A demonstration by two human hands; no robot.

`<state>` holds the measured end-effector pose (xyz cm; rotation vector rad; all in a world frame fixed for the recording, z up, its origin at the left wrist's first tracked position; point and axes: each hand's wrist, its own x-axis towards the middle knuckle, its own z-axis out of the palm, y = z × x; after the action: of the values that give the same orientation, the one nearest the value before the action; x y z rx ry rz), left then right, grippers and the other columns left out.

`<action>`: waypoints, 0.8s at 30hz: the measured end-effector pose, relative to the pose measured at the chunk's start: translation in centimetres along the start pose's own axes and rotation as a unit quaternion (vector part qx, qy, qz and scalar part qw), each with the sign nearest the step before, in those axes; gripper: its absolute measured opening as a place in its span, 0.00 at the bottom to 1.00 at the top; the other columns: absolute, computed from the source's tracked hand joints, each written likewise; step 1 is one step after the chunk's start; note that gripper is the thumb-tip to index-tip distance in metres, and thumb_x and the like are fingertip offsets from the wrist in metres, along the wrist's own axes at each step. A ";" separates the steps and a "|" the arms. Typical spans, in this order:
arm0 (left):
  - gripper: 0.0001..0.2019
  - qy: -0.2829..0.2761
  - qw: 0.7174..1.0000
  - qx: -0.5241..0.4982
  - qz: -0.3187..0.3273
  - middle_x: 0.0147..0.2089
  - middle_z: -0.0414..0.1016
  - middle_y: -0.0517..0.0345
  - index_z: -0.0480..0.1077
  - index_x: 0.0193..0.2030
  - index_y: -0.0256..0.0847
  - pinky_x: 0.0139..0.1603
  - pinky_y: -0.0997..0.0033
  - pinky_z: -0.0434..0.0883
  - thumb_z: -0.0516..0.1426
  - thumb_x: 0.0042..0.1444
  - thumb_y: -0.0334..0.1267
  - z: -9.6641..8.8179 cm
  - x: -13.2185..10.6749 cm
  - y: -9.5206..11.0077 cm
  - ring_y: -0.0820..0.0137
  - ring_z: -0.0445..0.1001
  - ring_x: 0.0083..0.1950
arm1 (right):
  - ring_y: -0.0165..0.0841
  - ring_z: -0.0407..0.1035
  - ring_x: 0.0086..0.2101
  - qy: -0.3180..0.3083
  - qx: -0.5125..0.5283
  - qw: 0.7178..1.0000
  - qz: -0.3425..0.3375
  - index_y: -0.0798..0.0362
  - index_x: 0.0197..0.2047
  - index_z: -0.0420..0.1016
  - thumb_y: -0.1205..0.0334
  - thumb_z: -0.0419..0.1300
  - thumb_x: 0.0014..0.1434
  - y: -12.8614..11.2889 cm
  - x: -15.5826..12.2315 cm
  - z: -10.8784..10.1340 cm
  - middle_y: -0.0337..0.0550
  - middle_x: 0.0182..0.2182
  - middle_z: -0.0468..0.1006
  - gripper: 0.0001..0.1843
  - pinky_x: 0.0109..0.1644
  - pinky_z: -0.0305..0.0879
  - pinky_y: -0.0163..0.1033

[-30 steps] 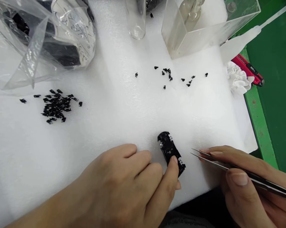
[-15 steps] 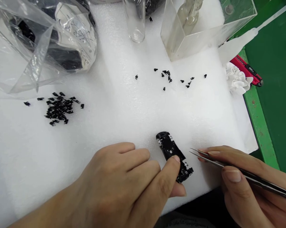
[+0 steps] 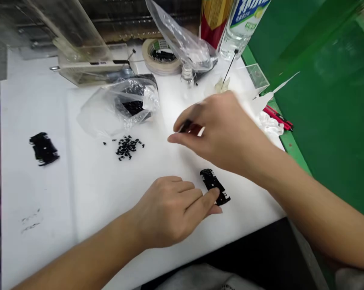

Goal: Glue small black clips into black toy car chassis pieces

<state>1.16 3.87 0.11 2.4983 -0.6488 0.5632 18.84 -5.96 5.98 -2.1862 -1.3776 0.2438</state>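
Note:
My left hand (image 3: 176,209) is closed on a black plastic part (image 3: 210,181) shaped like a model-car chassis, its index finger on top and its thumb at the edge beneath. The part lies tilted on the white foam sheet (image 3: 100,209). Above and beyond it, my right hand (image 3: 215,129) is raised and smeared by motion. Its fingers close around the dark tweezers (image 3: 185,125), of which only a short blurred piece shows; the tips are hidden. A pile of tiny black pieces (image 3: 127,147) lies left of my right hand.
A second black chassis part (image 3: 44,149) lies at the far left. Behind the pile are a clear plastic bag (image 3: 103,108), a tape roll (image 3: 152,64) and a clear box (image 3: 79,74). A water bottle (image 3: 238,36) stands at the back; a red cutter (image 3: 278,117) lies at right.
The view has drawn back, showing more of the table. My right hand has moved up and left, away from beside the black part. My left hand keeps its hold on the part.

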 end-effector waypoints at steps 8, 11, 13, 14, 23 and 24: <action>0.09 0.038 0.999 0.007 0.008 0.28 0.72 0.66 0.77 0.57 0.27 0.21 0.62 0.62 0.60 0.80 0.32 0.5 -0.5 -0.1 0.71 0.68 0.25 | 0.32 0.76 0.30 0.006 -0.003 0.999 0.038 0.51 0.53 0.85 0.59 0.82 0.66 0.8 -3.6 -1.7 0.39 0.37 0.86 0.16 0.35 0.71 0.39; 0.08 0.049 0.999 0.006 0.013 0.27 0.70 0.66 0.77 0.57 0.25 0.20 0.61 0.59 0.58 0.78 0.27 0.5 -0.4 -0.1 0.70 0.64 0.24 | 0.28 0.67 0.25 0.246 0.088 0.960 0.104 0.49 0.39 0.86 0.54 0.76 0.70 3.3 -7.5 -4.5 0.35 0.27 0.78 0.10 0.27 0.62 0.36; 0.08 0.055 0.998 0.011 0.018 0.27 0.70 0.65 0.78 0.56 0.24 0.20 0.61 0.58 0.58 0.77 0.25 0.5 -0.3 0.0 0.70 0.64 0.25 | 0.28 0.62 0.23 0.337 0.065 0.930 0.131 0.49 0.37 0.85 0.54 0.75 0.70 5.5 -8.7 -5.6 0.35 0.24 0.73 0.12 0.25 0.56 0.37; 0.09 0.059 0.998 0.014 0.021 0.28 0.71 0.64 0.78 0.56 0.23 0.21 0.61 0.59 0.58 0.76 0.24 0.5 -0.3 0.1 0.69 0.65 0.25 | 0.27 0.61 0.23 0.356 0.049 0.923 0.139 0.50 0.37 0.85 0.55 0.75 0.70 6.5 -8.8 -5.9 0.34 0.23 0.72 0.11 0.25 0.55 0.37; 0.10 0.060 0.998 0.033 0.017 0.28 0.70 0.61 0.79 0.54 0.23 0.21 0.60 0.59 0.58 0.72 0.23 0.3 -0.1 0.2 0.68 0.65 0.26 | 0.31 0.66 0.25 0.308 0.008 0.947 0.092 0.47 0.48 0.85 0.54 0.76 0.68 7.7 -3.1 -6.1 0.33 0.26 0.76 0.09 0.32 0.63 0.42; 0.10 0.056 0.998 0.034 0.016 0.28 0.70 0.61 0.79 0.55 0.23 0.21 0.60 0.59 0.58 0.72 0.23 0.2 -0.1 0.2 0.68 0.65 0.25 | 0.31 0.66 0.25 0.280 0.012 0.956 0.085 0.47 0.49 0.86 0.54 0.77 0.67 7.6 -1.9 -5.9 0.32 0.26 0.77 0.11 0.33 0.63 0.43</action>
<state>1.02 3.62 -0.02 2.5019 -0.6378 0.7446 26.33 -12.17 6.65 -2.1241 -0.8663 -0.2821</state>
